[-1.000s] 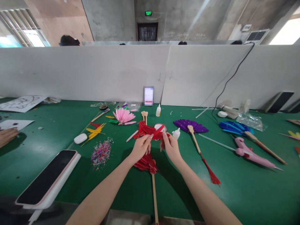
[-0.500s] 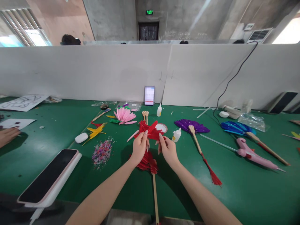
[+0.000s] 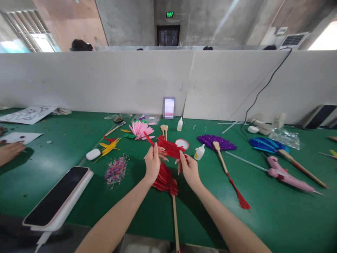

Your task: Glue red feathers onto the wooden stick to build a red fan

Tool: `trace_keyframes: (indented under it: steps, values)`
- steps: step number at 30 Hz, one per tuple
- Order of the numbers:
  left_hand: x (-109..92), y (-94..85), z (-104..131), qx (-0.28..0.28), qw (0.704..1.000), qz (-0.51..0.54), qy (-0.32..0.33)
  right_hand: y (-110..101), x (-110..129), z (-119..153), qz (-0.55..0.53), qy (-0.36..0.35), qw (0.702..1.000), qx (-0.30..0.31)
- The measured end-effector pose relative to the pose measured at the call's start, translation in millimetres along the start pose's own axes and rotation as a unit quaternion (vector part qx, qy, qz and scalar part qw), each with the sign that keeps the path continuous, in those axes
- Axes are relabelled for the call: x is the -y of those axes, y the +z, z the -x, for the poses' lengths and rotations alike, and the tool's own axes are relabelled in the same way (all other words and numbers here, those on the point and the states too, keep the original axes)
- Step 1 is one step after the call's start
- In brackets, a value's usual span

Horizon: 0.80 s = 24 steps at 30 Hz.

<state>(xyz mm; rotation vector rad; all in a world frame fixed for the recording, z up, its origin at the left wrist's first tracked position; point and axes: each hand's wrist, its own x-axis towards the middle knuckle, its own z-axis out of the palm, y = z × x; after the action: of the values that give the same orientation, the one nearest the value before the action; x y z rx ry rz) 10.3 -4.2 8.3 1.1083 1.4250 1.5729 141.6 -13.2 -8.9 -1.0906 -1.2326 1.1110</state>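
Note:
Above the green table, my left hand [image 3: 153, 162] pinches a thin red feather [image 3: 149, 138] that points up and left. My right hand [image 3: 189, 168] grips the right end of some red feathers [image 3: 172, 149], which stretch across to my left fingers. Below my hands lies a red feather fan [image 3: 163, 179] with a wooden handle [image 3: 175, 218] pointing toward me; my left hand partly hides it. A round white lid [image 3: 182, 143] is just behind the feathers, and a small white bottle [image 3: 199, 152] stands right of my right hand.
A purple fan [image 3: 216, 142], a blue fan [image 3: 268, 144] and a pink glue gun [image 3: 289, 177] lie to the right. On the left are pink feathers [image 3: 140, 130], yellow feathers [image 3: 109, 147], sequins [image 3: 116, 170], a phone [image 3: 58, 196] and another person's hand [image 3: 12, 153].
My left hand has shifted slightly left and down, drawing one red feather away from the others. My right hand stays almost in place, still gripping the red feathers.

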Motion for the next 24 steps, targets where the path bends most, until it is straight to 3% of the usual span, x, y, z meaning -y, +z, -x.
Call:
trace_keyframes:
  steps: [18, 24]
  values:
    - [8.6, -15.4, -21.2, -0.061, 0.998, 0.030, 0.017, 0.4, -3.6, -5.3, -0.054, 0.049, 0.997, -0.028]
    - [7.2, -20.7, -25.8, -0.022, 0.999, -0.004, 0.023, -1.4, -13.9, -11.5, -0.060, 0.070, 0.996, -0.006]
